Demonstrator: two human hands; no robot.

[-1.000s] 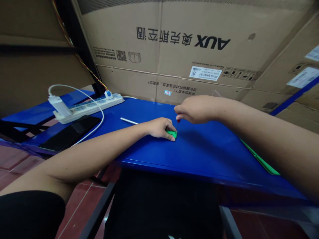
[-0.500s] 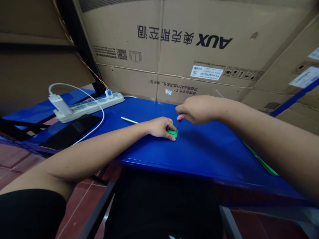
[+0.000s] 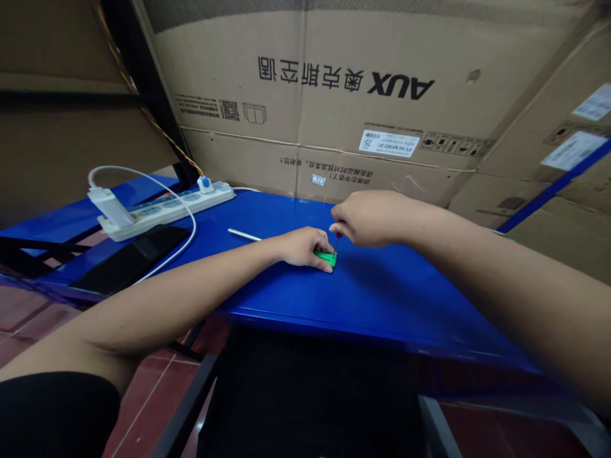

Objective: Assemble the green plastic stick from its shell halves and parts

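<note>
On the blue table (image 3: 382,305), my left hand (image 3: 305,248) grips a small green plastic piece (image 3: 326,258) between thumb and fingers, pressing it to the tabletop. What the piece belongs to is not clear, since the hand covers its left part. My right hand (image 3: 367,219) is closed round a screwdriver (image 3: 337,244) with a red handle, mostly hidden in the fist. Its thin shaft points down, slightly tilted, and the tip meets the green piece near its right end. A slim silver rod (image 3: 243,235) lies behind my left forearm.
A white power strip (image 3: 174,207) with a plugged-in charger (image 3: 111,205) and a white cable stands at the left. Beside it lies a black phone-like slab (image 3: 131,257). A large cardboard box (image 3: 267,38) walls off the back.
The view has shifted a little, so everything sits slightly left and mostly lower. Both hands keep their grips, and the screwdriver tip stays at the green piece.
</note>
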